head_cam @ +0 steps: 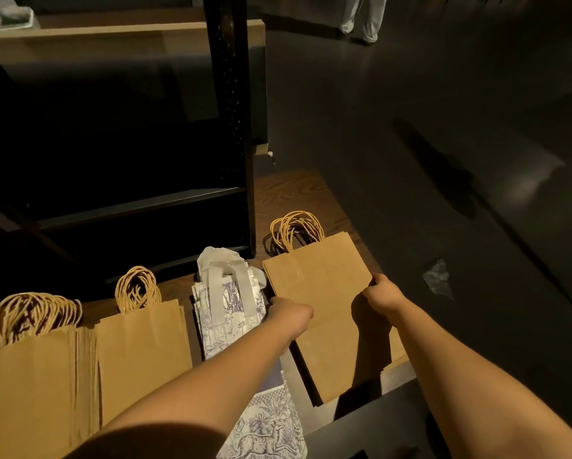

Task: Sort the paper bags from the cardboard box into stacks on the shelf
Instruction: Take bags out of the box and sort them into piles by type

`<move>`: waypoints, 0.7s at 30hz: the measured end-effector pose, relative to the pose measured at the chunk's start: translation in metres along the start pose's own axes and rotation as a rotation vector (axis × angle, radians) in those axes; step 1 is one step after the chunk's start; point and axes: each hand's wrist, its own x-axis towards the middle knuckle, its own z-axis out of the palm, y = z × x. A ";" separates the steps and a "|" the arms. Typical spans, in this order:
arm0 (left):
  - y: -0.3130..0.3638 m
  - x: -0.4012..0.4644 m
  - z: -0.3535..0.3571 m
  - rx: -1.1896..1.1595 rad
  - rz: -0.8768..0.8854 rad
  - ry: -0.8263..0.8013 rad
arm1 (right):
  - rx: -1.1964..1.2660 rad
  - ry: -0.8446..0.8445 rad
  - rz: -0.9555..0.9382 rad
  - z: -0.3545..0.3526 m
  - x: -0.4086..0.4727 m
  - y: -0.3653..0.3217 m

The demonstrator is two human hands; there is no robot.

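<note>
Wooden shelf [298, 190], right end: a brown paper bag [317, 293] being set on its stack.

Left hand [289, 311] grips the bag's left edge; right hand [382, 293] pinches its right edge. Lower it flat, square the edges to the bags beneath, and lay the twisted handles [296, 228] toward the back edge like the rest. Leftward lie the printed bags [226, 309], then two more brown stacks [142, 346]; keep a gap so stacks stay separate.

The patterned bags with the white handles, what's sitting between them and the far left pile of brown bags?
In the head view, another stack of brown paper bags with twisted handles lies between them.
</note>
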 end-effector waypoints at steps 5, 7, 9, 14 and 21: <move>0.005 0.008 0.000 -0.102 -0.008 0.031 | 0.029 0.002 0.011 -0.003 -0.002 0.005; 0.012 0.001 -0.004 -0.079 0.033 0.060 | 0.023 0.060 0.000 -0.003 -0.003 0.005; 0.016 -0.004 -0.011 -0.074 0.072 0.072 | -0.011 0.153 -0.052 -0.003 -0.005 0.001; 0.032 -0.036 -0.047 0.379 0.226 0.022 | -0.119 0.271 -0.310 -0.003 -0.030 -0.035; 0.032 -0.049 -0.094 0.545 0.473 0.223 | -0.153 0.198 -0.540 0.014 -0.080 -0.096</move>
